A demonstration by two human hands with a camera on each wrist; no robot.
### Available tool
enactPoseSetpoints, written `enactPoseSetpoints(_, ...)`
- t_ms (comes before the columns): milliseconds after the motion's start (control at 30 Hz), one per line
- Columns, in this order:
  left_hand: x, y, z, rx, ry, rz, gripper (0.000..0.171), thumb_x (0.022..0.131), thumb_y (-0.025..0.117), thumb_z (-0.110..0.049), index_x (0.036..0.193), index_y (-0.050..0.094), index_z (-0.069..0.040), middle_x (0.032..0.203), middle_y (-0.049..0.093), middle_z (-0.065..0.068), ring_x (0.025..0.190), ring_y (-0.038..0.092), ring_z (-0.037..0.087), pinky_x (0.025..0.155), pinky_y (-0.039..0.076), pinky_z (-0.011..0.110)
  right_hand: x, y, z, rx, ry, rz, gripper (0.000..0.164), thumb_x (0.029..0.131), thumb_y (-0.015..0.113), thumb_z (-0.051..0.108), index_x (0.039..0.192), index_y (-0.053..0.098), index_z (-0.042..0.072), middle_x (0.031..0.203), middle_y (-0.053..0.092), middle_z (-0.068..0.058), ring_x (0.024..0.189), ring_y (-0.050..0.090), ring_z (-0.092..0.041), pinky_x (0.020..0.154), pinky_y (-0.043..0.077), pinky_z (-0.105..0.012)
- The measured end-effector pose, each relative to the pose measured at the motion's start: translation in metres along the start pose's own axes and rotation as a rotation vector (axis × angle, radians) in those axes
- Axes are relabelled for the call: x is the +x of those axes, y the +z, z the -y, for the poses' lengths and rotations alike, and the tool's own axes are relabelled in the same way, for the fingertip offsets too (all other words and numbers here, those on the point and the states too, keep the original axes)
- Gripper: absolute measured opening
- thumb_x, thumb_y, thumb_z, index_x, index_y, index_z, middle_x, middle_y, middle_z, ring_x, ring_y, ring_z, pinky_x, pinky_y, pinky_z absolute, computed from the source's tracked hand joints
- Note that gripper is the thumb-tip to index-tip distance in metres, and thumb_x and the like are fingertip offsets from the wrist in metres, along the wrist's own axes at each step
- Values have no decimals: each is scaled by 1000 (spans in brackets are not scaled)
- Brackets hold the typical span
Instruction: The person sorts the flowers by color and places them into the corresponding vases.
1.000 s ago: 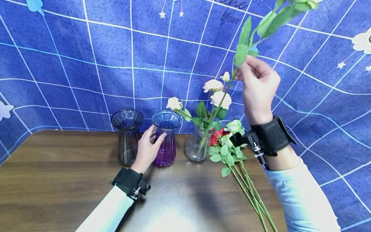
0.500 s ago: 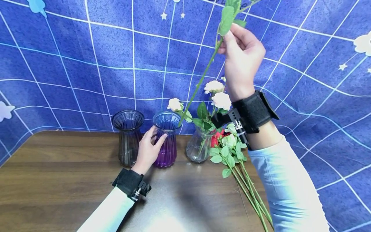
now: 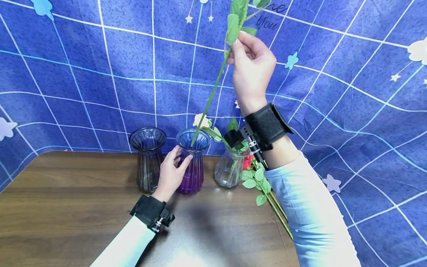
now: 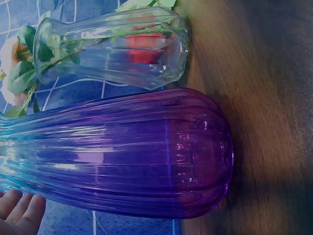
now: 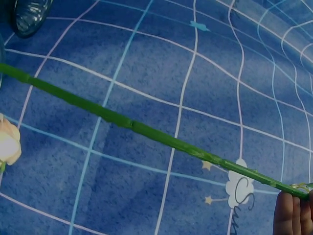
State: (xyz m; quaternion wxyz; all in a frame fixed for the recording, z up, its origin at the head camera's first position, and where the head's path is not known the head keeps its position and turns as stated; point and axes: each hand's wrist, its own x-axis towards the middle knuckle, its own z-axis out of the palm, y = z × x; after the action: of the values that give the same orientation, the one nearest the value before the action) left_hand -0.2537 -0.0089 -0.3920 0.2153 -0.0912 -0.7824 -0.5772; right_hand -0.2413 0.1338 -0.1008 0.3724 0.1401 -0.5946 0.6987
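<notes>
Stem (image 3: 209, 101) now further left, at purple vase (image 3: 194, 176)

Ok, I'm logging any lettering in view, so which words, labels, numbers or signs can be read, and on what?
"You": backdrop, head view.
"ne": backdrop, just above "You"; its start can't be seen.
"Sun": cloud on the backdrop, running off it, right wrist view.
No other lettering is legible.
</notes>
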Motion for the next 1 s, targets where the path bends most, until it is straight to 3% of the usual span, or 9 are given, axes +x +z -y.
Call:
enactPoseSetpoints(433, 0, -1, 1, 9, -12, 23, 57, 89, 64, -31, 136, 45, -3, 129, 53, 18, 122, 52, 28, 102, 46, 40, -9, 10, -11, -97, 2, 38, 19, 88, 58, -3, 105, 65, -9, 84, 66, -12, 62, 57, -6, 62, 54, -20)
enactPoseSetpoints(767, 0, -1, 0, 25, -13, 19, 57, 89, 63, -32, 135, 46, -3, 129, 54, 17, 121, 52, 28, 102, 46, 40, -10, 10, -21, -143, 75, 69, 20, 87, 62, 3, 105, 67, -6, 74, 63, -4, 60, 58, -6, 63, 55, -19)
enactPoseSetpoints(1000, 0, -1, 0, 31, -17, 29, 58, 90, 62, -34, 136, 45, -3, 130, 53, 17, 122, 52, 28, 102, 46, 41, -14, 10, -25, -183, 76, 92, 21, 87, 64, 7, 105, 67, -5, 86, 69, -16, 61, 59, -6, 64, 56, -20)
